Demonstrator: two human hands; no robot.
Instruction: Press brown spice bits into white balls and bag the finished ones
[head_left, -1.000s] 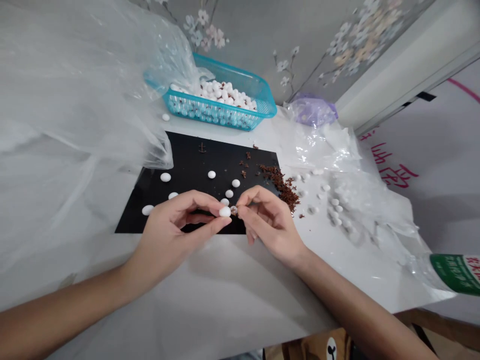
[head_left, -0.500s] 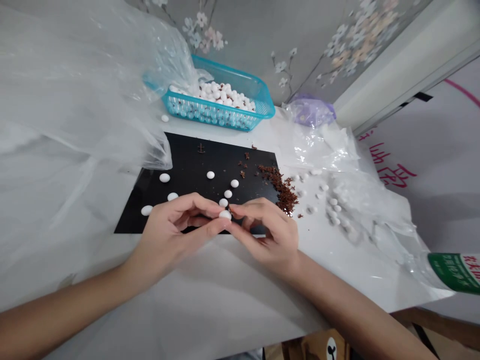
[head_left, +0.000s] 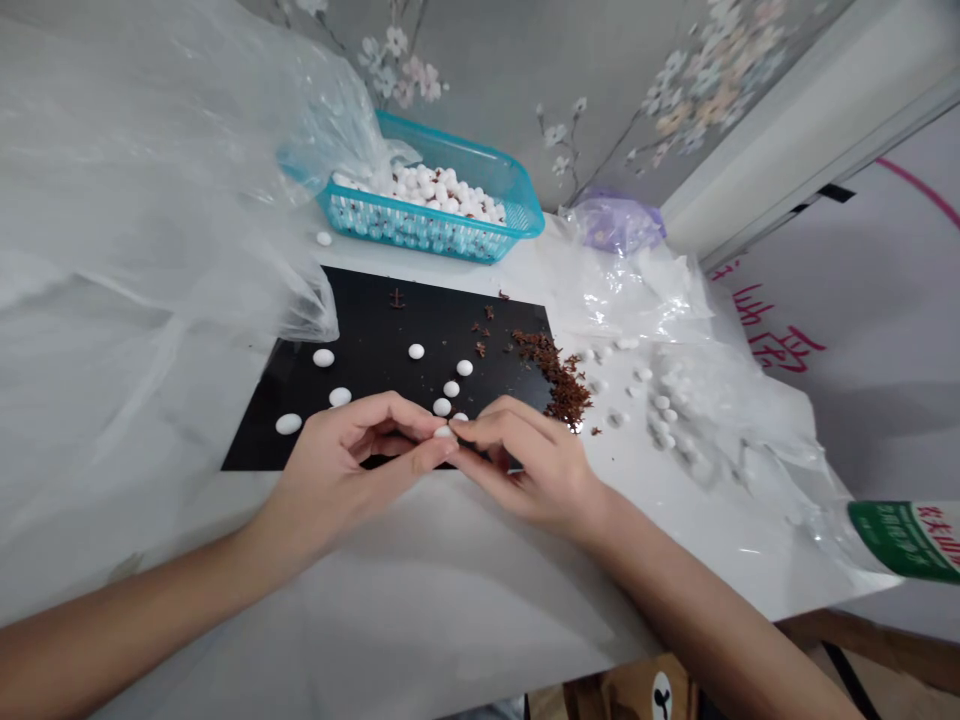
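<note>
Between thumb and fingertips, my left hand (head_left: 349,455) pinches a small white ball (head_left: 444,433) over the front edge of a black mat (head_left: 360,320). My right hand (head_left: 529,460) is closed too, its thumb and index fingertip pressed at the ball's right side; any small piece between them is hidden. Several white balls lie on the mat, one of them a loose ball (head_left: 415,351) beyond my hands. A heap of small brown pieces (head_left: 559,380) lies at the mat's right edge, with a few scattered pieces near it.
A blue basket (head_left: 517,215) full of white balls stands at the back. A large clear plastic bag (head_left: 150,180) covers the left side. On the right are another clear bag (head_left: 735,400) with white balls, a purple bag (head_left: 619,225) and a bottle with a green label (head_left: 892,540).
My right fingertips have moved in against the ball and now cover more of it. Another white ball shows just behind my fingers. The whole view has shifted slightly.
</note>
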